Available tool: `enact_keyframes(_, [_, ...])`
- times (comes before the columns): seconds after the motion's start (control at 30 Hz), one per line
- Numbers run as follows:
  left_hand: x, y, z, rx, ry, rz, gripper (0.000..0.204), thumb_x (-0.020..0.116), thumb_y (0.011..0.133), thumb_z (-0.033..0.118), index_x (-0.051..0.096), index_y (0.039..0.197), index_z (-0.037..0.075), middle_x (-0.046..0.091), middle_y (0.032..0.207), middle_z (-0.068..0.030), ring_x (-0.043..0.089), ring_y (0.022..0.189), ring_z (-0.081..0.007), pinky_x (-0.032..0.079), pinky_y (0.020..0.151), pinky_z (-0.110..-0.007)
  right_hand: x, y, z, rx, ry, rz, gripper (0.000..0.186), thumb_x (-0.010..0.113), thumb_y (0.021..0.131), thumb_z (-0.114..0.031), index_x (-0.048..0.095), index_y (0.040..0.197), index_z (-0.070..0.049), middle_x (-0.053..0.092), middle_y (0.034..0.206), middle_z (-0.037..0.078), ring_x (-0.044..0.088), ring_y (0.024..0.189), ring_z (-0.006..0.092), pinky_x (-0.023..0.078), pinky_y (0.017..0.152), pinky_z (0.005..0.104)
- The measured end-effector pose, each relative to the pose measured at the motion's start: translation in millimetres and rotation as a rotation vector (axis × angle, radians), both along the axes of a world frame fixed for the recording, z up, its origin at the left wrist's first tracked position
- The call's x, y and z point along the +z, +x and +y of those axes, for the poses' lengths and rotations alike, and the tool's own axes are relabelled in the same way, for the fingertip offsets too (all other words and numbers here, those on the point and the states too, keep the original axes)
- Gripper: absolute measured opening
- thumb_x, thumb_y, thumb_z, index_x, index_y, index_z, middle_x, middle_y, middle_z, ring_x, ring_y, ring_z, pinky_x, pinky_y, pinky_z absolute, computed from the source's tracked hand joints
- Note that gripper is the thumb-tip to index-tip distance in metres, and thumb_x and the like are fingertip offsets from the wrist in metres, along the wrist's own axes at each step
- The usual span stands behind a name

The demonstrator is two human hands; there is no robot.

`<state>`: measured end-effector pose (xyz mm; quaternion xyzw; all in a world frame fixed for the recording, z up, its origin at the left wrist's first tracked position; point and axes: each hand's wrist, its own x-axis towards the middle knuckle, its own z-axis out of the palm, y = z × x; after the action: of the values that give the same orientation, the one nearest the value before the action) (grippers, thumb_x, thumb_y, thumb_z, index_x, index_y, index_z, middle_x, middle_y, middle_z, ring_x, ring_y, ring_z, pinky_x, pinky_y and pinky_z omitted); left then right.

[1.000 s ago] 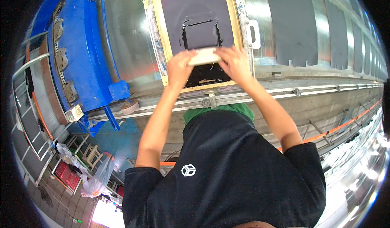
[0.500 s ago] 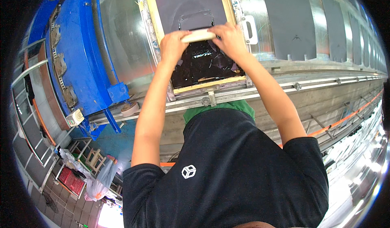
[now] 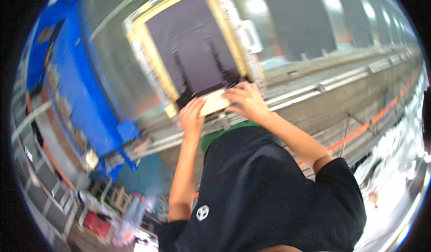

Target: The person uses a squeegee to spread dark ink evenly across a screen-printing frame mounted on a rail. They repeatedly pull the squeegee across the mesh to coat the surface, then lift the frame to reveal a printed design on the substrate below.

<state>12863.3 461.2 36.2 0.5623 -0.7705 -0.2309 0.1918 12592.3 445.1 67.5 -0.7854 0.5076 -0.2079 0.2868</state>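
A squeegee with a pale handle [image 3: 214, 103] spans between my two hands, at the near end of a printing screen. My left hand [image 3: 193, 115] is closed round the handle's left end, and my right hand [image 3: 248, 100] grips the right end. The screen's yellow-edged frame [image 3: 152, 59] surrounds a dark grey mesh [image 3: 193, 41]. Black ink streaks run down the mesh toward the squeegee, and black ink lies along its near end. The squeegee's blade is hidden. A white loop handle [image 3: 257, 34] sticks out from the frame's right side.
Dark flat panels [image 3: 292, 23] lie in a row along the shiny metal table to the right. A metal rail [image 3: 321, 89] runs along the table's near edge, close to my waist. Blue machinery [image 3: 85, 81] stands at the left. An orange strip [image 3: 377, 115] runs below the table.
Both hands have pulled the squeegee toward my body, from mid-screen to its near end. More grey mesh shows behind it, and the ink pool is mostly covered. The view has tilted and blurred.
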Motion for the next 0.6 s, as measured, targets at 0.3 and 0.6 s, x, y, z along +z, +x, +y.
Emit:
enact_keyframes(0.3, [40.4, -22.7, -17.6, -0.029, 0.157, -0.259, 0.058, 0.067, 0.075, 0.002, 0.068, 0.131, 0.014, 0.068, 0.133, -0.0057, 0.060, 0.127, -0.0278, 0.038, 0.108, -0.043, -59.9, -200.9, 21.0, -1.014, -0.032, -0.043, 0.020, 0.069, 0.096, -0.013, 0.067, 0.115, -0.008, 0.060, 0.090, 0.012, 0.060, 0.087, 0.0292, 0.048, 0.081, 0.0421])
enact_keyframes(0.6, [38.8, -39.4, -20.4, -0.016, 0.189, -0.362, 0.051, 0.065, 0.075, 0.002, 0.069, 0.125, 0.008, 0.068, 0.125, -0.0119, 0.060, 0.117, -0.0350, 0.041, 0.105, -0.047, -77.8, -205.8, 22.3, -0.941, 0.103, 0.217, 0.018, 0.073, 0.093, -0.025, 0.062, 0.096, -0.011, 0.059, 0.082, 0.006, 0.059, 0.076, 0.0285, 0.044, 0.072, 0.0403])
